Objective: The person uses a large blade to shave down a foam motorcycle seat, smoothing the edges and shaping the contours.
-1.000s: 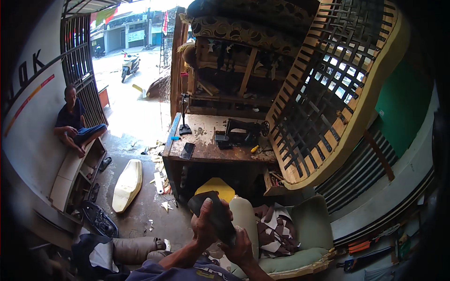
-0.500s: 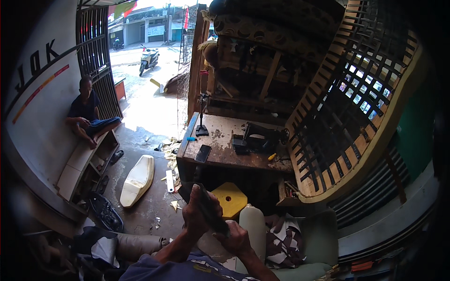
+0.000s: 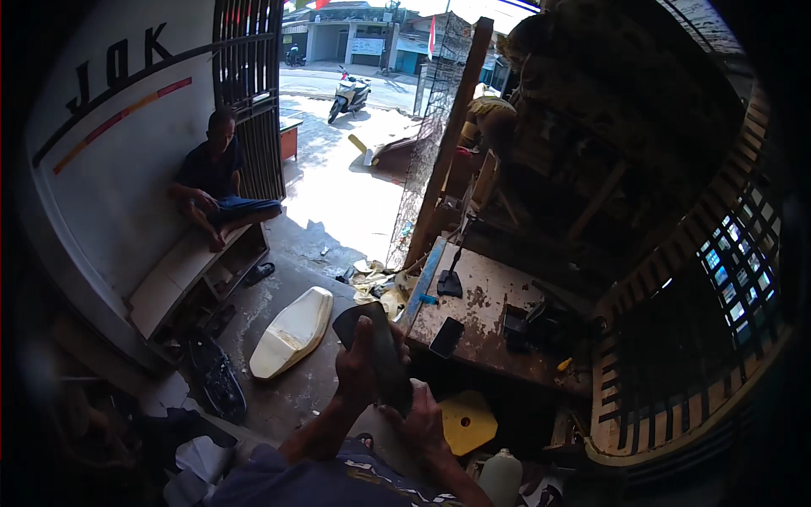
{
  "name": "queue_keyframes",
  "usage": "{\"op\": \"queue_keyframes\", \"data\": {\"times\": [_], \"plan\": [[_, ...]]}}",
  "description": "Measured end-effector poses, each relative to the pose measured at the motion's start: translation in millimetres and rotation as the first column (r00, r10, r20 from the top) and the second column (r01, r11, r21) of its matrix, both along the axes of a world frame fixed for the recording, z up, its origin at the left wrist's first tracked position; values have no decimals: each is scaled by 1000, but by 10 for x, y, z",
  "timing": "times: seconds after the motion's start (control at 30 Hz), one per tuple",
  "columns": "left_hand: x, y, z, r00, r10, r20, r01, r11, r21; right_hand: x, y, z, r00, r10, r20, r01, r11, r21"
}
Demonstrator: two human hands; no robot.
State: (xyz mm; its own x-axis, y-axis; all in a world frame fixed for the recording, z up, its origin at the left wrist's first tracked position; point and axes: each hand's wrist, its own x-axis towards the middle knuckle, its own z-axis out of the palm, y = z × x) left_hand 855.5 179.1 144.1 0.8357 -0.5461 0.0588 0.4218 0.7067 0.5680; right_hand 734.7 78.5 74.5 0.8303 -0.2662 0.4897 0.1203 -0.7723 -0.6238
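- View: swung leftward since the earlier frame; table [image 3: 494, 275], phone [image 3: 447, 338] and pale seat pad [image 3: 291, 334] now sit farther right in it.
- Dark slab [image 3: 388, 363], one, oblong: held up in both hands in front of the person's body, upper end leaning left; in view it lies between seat pad and table.
- Left hand [image 3: 358, 365], one: closed around the slab's upper part, thumb laid along its face.
- Right hand [image 3: 421, 420], one: fingers curled in on the slab's lower end, thumb against it.
- Table, one, worn top: bears phone, small black stand [image 3: 449, 284] and dark machine, the last deep in shadow.
- Yellow eight-sided piece [image 3: 469, 422], one, holed in the middle: near the right hand in view.
- Seat pad, one: flat on the floor.
- Seated person [image 3: 211, 173], one: cross-legged on bench [image 3: 173, 279].
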Motion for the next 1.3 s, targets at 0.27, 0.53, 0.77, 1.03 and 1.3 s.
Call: {"op": "queue_keyframes", "data": {"times": [0.27, 0.53, 0.77, 1.03, 1.3], "plan": [[866, 775, -191, 900, 435, -21, -432, 898, 79, 1142, 220, -84, 858, 459, -232, -452, 888, 86], [1260, 1751, -473, 441, 860, -255, -861, 486, 149, 2246, 786, -541, 495, 787, -368, -838, 544, 36], [1885, 2108, -661, 288, 942, -171, -931, 317, 181, 3274, 1212, -533, 244, 812, -531, -891, 404, 209], [2026, 2801, -1720, 83, 995, 54, -904, 52, 425, 4002, 1730, -1094, 52, 820, -570, -983, 144, 117], [7, 4721, -4460, -98, 941, 323, 482, -240, 843, 4520, 1392, -2280, 257, 177, -950, -820, 560, -118]]}}
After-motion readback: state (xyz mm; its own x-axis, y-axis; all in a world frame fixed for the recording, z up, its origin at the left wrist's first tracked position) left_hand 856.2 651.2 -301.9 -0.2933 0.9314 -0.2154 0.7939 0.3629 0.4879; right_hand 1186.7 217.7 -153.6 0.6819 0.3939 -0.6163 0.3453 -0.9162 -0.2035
